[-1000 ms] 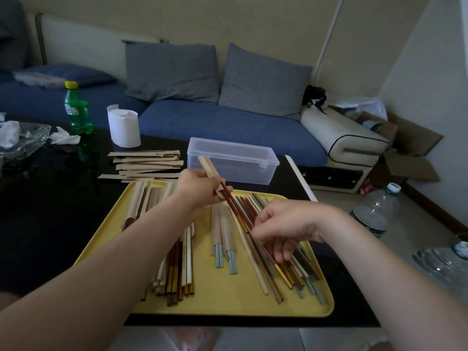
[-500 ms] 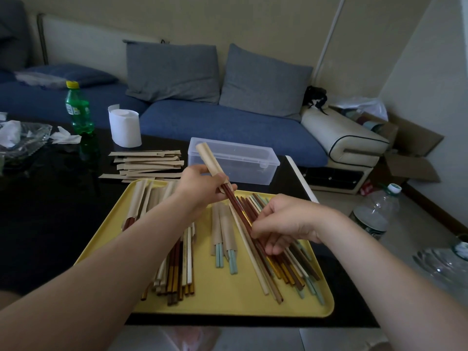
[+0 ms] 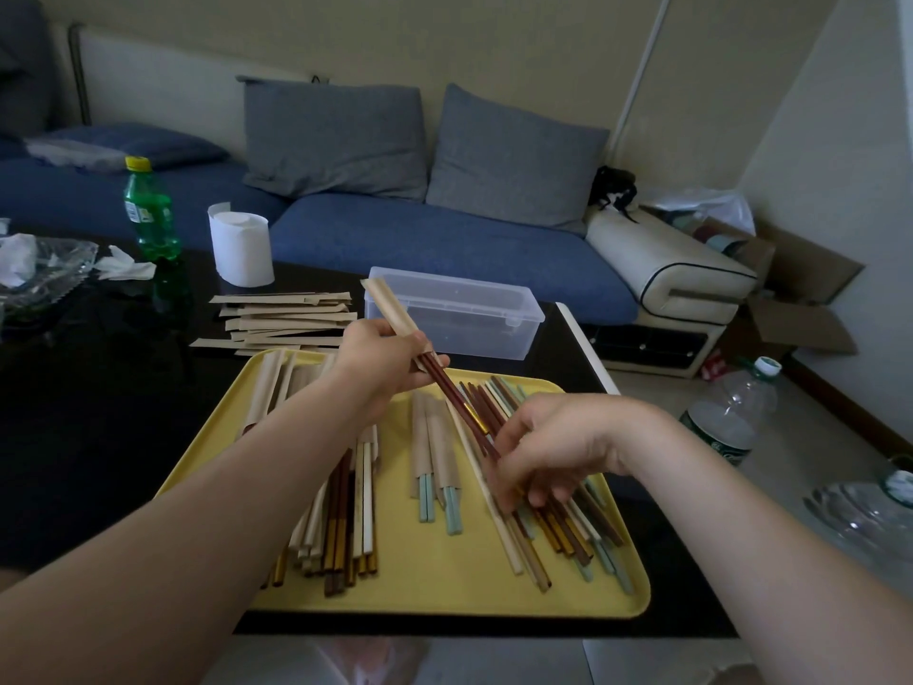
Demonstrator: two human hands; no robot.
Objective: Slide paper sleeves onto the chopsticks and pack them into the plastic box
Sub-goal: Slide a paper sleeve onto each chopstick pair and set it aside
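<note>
My left hand [image 3: 383,360] grips a tan paper sleeve [image 3: 390,309] that points up and away toward the clear plastic box [image 3: 452,313]. A pair of dark red chopsticks [image 3: 457,405] pokes out of the sleeve's lower end. My right hand [image 3: 553,447] pinches the lower ends of that pair over the loose chopsticks [image 3: 568,531] on the right of the yellow tray [image 3: 444,585]. Sleeved pairs [image 3: 437,452] lie in the tray's middle, and more chopsticks [image 3: 341,516] lie on its left, partly under my left forearm.
A stack of empty paper sleeves [image 3: 286,321] lies on the black table behind the tray. A paper roll [image 3: 240,247], a green bottle [image 3: 148,210] and a glass dish [image 3: 34,269] stand further back left. Water bottles [image 3: 726,417] stand on the floor at right.
My left hand has lifted the sleeve and carried it slightly away and up. The red chopsticks now show more length below the sleeve, and my right hand has slid down toward their ends.
</note>
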